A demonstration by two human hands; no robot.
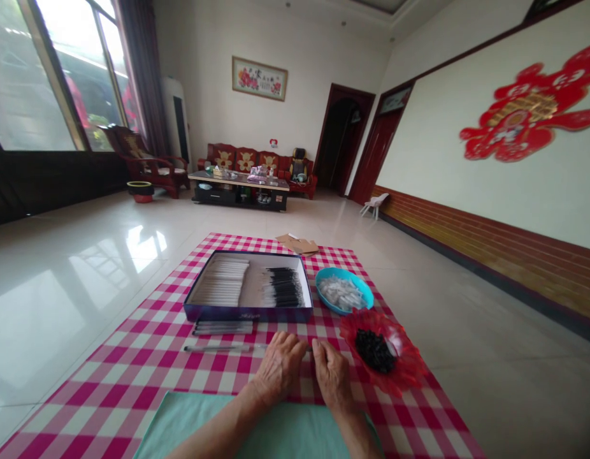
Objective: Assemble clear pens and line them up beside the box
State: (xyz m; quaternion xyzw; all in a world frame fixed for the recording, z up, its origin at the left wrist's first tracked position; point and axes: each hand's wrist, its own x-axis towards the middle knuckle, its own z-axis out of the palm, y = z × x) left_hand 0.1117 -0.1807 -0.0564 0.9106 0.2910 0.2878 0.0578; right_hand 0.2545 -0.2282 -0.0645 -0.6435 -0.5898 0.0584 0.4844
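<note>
My left hand [282,362] is closed around a slim clear pen [218,349], whose long end sticks out to the left, low over the checked cloth, with a dark tip. Close beside it, my right hand [331,375] pinches at the pen's other end. A small dark bit shows between the fingertips, too small to name. Just beyond the pen lie several finished-looking pens [223,327] in a row. Behind them stands a shallow box [247,315] with white rods [223,284] on its left and black-ended pen parts [283,287] on its right.
A blue bowl [322,302] of clear plastic pieces stands right of the box. Nearer, a red frilled dish [410,366] holds small black parts [374,350]. Brown cardboard [299,245] lies at the table's far edge. A green cloth [190,414] lies under my forearms.
</note>
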